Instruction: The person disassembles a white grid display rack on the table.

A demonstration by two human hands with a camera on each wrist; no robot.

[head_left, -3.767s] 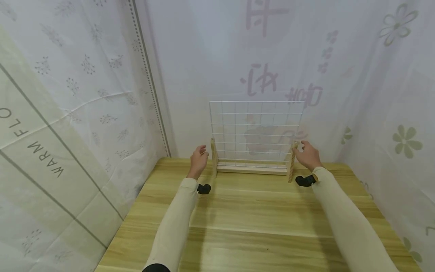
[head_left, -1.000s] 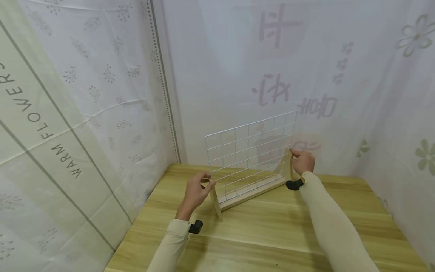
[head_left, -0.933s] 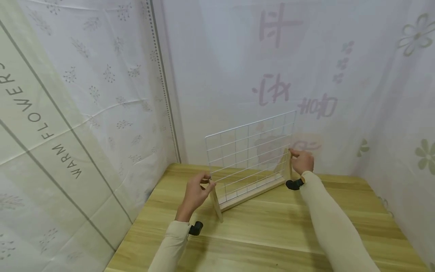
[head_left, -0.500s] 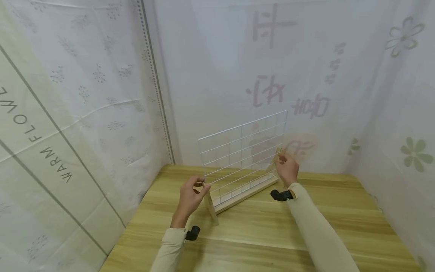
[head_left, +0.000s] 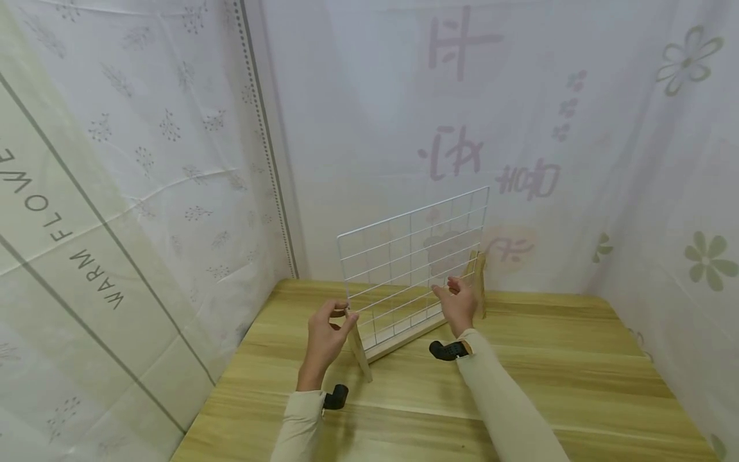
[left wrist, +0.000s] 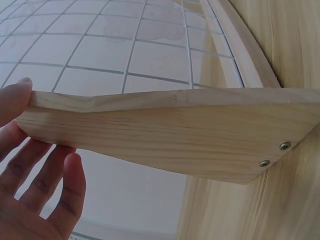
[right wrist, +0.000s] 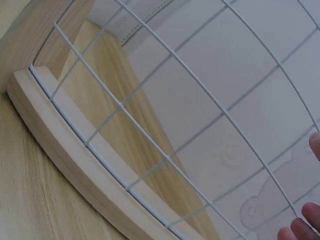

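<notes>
A white wire grid panel (head_left: 410, 214) stands upright in a wooden stand, set at an angle on the table. My left hand (head_left: 324, 333) pinches the upper end of the stand's left wooden side piece (left wrist: 165, 130), thumb on one edge and fingers on the other. Two metal screws (left wrist: 285, 145) show low on that piece. In front of the grid's right part is my right hand (head_left: 458, 308), thumb and fingers apart and holding nothing. Its fingertips (right wrist: 302, 230) are close to the wires in the right wrist view. The panel's lower edge sits along the base bar (right wrist: 65, 145).
The stand's right side piece (head_left: 480, 282) rises just beyond my right hand. Wood-grain tabletop (head_left: 548, 359) lies around the stand. A patterned curtain (head_left: 369, 128) hangs behind the table, and another printed curtain (head_left: 161, 212) runs along the left.
The stand was turned from facing straight to an angle, its left end nearer me. My right hand has since let go of the right side piece and moved left in front of the grid.
</notes>
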